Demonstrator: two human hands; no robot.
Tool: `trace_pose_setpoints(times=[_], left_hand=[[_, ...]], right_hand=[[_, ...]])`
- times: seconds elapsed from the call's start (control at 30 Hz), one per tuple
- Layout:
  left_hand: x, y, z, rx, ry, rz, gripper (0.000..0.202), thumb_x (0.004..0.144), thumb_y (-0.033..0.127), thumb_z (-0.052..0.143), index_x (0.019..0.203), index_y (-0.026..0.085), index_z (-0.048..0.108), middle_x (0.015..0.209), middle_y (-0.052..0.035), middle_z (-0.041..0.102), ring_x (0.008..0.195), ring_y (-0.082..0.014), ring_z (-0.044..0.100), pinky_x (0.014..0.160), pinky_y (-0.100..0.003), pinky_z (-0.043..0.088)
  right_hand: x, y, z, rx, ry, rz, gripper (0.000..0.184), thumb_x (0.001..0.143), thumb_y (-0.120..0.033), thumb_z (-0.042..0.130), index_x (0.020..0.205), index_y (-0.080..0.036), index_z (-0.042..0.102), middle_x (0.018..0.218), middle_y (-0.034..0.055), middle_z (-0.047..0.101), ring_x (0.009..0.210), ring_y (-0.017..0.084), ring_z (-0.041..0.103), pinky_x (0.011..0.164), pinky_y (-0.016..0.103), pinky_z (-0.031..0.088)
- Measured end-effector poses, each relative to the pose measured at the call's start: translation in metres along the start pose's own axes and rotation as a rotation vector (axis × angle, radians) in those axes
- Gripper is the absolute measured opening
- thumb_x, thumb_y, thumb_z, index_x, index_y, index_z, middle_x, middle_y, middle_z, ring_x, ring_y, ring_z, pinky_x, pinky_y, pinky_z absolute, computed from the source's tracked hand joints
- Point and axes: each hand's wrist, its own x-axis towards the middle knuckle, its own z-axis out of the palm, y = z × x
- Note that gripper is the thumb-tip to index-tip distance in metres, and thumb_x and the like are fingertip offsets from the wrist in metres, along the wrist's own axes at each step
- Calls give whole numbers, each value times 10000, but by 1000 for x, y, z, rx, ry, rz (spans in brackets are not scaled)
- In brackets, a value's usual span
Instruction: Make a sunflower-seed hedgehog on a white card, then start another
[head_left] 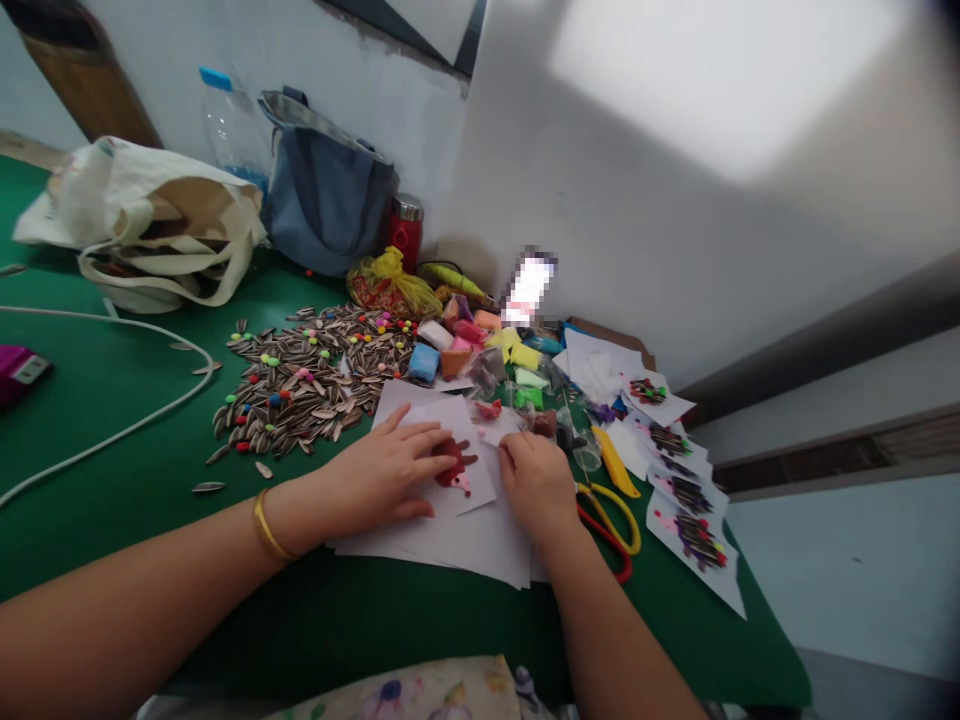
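Note:
Fingers spread, my left hand (386,470) lies over a small white card and partly covers a brown clay figure (459,462) with a pink face. The card rests on a stack of white paper (435,540). To the right of the figure, my right hand (541,485) has its fingers curled together at the edge of a paper piece; what they hold, if anything, is hidden. Scissors (628,520) with yellow and red handles lie just beside the right wrist, near a yellow utility knife (615,462). Left of the paper spreads a pile of striped sunflower seeds (315,375) with some coloured pieces.
Bagged clay blocks (529,355) in several colours lie beyond the paper. Cards with seed-covered figures (701,540) line the right table edge. At the back stand a phone (529,288), a red flask (406,232), a blue bag (330,190) and a white bag (150,220). A white cable (150,420) crosses the left.

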Motion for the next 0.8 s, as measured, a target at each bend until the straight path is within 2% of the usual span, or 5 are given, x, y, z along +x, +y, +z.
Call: trace_pose_setpoints(times=[0.1,0.27,0.37,0.53,0.8], left_hand=[[0,0,3,3,-24,-7,658,838,476,683,1435,308,464,1518,-137,449,1402,-320,411,1202,-550,117],[0,-3,-1,29,-48,-81,729,785,520,721,1431,306,458,1444,-117,521,1271,-318,536,1192,-551,96],[0,-4,-3,34,-60,-100,790,747,550,736,1443,318,444,1420,-89,539,1254,-320,537,1188,-541,97],[-1,-3,-4,23,-79,-90,859,700,570,765,1455,335,429,1385,-79,568,1226,-327,544,1183,-540,103],[-1,0,-11,-5,-87,-73,840,716,520,768,1460,332,427,1422,-88,547,1257,-335,530,1190,-584,79]], right_hand=[[-1,-1,1,81,-72,-21,171,965,-201,513,901,-202,671,863,59,666,861,208,589,768,312,396],[-3,-2,1,213,-124,-61,179,970,-231,529,899,-217,692,905,49,663,904,193,603,805,296,436],[-2,0,1,204,-114,-18,172,969,-230,534,909,-221,695,904,40,664,901,189,608,791,299,439],[-1,4,-5,173,-180,16,96,934,-227,599,891,-225,685,927,38,659,919,195,608,759,300,429],[0,3,-10,164,-239,10,62,927,-203,608,891,-219,656,933,38,646,900,191,599,729,293,411]])
